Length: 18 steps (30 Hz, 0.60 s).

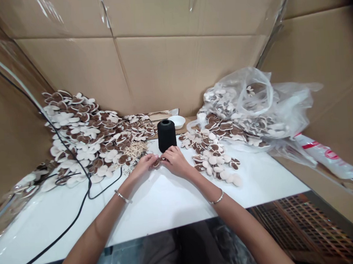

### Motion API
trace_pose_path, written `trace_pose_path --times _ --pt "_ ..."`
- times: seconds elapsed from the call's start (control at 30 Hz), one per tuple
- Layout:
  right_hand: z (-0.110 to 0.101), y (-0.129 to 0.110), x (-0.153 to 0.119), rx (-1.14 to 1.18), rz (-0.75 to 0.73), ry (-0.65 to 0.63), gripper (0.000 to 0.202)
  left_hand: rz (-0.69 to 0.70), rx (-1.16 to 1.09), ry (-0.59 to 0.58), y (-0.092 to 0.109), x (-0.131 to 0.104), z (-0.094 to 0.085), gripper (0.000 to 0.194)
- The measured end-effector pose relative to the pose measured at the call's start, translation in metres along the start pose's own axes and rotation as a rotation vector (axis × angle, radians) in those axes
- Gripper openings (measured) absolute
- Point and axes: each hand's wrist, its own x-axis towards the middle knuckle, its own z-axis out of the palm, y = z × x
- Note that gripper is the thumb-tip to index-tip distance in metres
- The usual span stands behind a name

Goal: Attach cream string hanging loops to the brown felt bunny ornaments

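Observation:
A small brown fabric piece with a pale edge (156,162) is pinched between my two hands, low over the white table. My left hand (145,163) grips its left side and my right hand (175,160) its right side; the fingers partly cover it. Right behind the hands stands a black thread cone (166,135). A heap of cream cord loops (135,152) lies beside my left hand. To the right of my right hand is a smaller pile of brown and white flower-shaped fabric pieces (214,159).
A large pile of similar fabric pieces (83,133) fills the left back. A clear plastic bag (255,99) with more pieces stands at the right back. Behind the cone sits a white bowl (178,121). A black cable (88,189) crosses the table's left side. Cardboard walls (184,71) enclose the table.

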Motion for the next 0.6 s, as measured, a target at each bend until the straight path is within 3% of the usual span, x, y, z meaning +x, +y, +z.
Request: trace_pose_path --times 0.13,0.3,0.5,0.6 --pt "0.0 -0.001 -0.002 0.006 0.011 0.042 0.017 -0.02 -0.164 0.073 -0.003 -0.003 0.004 0.045" --pt "-0.001 -0.006 -0.002 0.09 0.066 0.057 0.018 0.009 -0.127 0.081 -0.006 -0.002 0.002 0.043" --pt "0.003 -0.01 -0.001 0.517 0.393 0.071 0.029 0.09 -0.015 0.075 0.004 -0.007 0.002 0.038" --pt "0.006 -0.009 0.001 0.74 0.474 0.017 0.031 0.093 0.003 0.076 0.006 -0.008 0.003 0.039"
